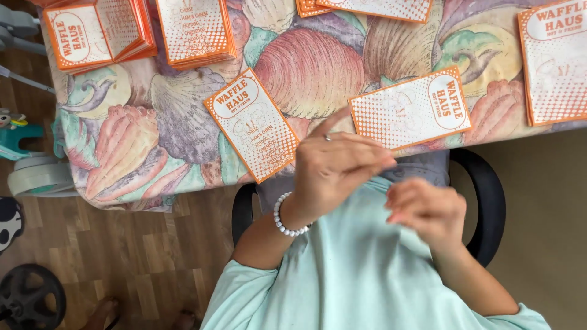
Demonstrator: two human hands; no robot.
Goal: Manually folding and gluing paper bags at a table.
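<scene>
Two empty hands (left, right) near two single cards

Orange-and-white rectangular printed cards lie across a shell-patterned tablecloth. One tilted card sits at centre, another card at three o'clock of it. Two stacks rest at eleven o'clock, a cropped pair at twelve, and a further card at two o'clock, by the right edge.
</scene>
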